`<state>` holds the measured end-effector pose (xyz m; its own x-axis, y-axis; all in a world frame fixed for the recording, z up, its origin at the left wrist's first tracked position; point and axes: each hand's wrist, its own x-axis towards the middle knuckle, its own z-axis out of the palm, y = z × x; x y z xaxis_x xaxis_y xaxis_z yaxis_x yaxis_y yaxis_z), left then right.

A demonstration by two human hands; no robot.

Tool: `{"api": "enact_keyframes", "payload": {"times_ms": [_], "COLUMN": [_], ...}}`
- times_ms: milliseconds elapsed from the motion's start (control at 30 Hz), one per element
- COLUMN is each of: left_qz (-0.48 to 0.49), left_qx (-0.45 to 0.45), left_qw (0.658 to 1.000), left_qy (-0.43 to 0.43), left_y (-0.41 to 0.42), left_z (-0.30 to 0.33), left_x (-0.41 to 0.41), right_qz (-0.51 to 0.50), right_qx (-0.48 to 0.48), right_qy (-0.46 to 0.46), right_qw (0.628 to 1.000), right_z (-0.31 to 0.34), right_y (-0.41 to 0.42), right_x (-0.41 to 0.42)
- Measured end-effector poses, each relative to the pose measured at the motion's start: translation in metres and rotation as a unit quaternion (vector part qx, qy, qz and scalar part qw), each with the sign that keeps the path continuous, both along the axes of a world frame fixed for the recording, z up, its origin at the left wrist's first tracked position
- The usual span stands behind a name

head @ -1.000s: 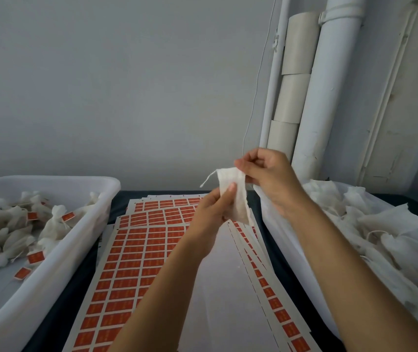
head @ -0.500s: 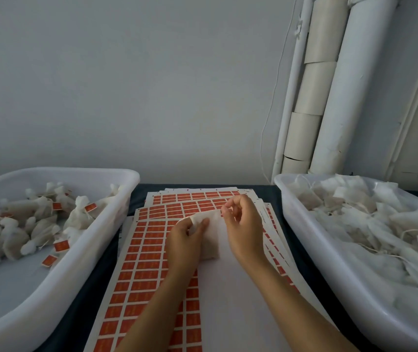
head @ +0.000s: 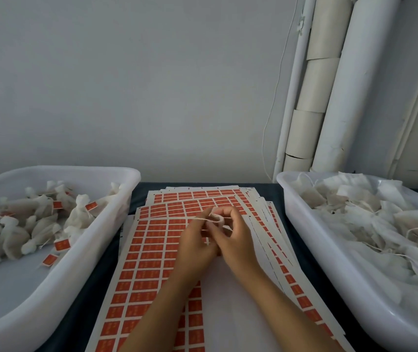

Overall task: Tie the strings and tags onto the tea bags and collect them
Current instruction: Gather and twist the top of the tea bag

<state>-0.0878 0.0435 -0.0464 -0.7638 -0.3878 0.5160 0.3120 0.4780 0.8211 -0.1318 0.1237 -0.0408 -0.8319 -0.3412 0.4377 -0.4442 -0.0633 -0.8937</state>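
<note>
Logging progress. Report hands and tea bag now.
Left hand and right hand both pinching one tea bag by its string, over the tag sheets. Nothing in the way.

Over the sheets of orange tags [head: 152, 250], the left hand [head: 194, 246] and right hand [head: 236, 241] pinch a tea bag [head: 217, 218] and its string [head: 200, 219].

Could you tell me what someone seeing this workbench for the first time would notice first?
Most likely the stack of sheets of orange tags in the middle of the dark table, with the left hand and right hand above it working a string on a small white tea bag. Next, the two white tubs: the left tub holds tied, tagged bags, the right tub a heap of untied ones.
</note>
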Motion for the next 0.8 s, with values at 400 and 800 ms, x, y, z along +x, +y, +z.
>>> {"api": "enact_keyframes", "payload": {"times_ms": [400,800], "left_qz": [-0.049,0.02], "left_qx": [0.144,0.163], "left_qw": [0.986,0.986], "left_qy": [-0.063,-0.027], "left_y": [-0.007,-0.006], "left_z": [0.0,-0.001], "left_x": [0.0,-0.001], "right_qz": [-0.014,-0.046], "right_qx": [0.0,0.039], "right_qy": [-0.006,0.064], "right_qw": [1.0,0.996], "right_z": [0.004,0.0], "right_y": [0.011,0.015], "right_x": [-0.007,-0.013]}}
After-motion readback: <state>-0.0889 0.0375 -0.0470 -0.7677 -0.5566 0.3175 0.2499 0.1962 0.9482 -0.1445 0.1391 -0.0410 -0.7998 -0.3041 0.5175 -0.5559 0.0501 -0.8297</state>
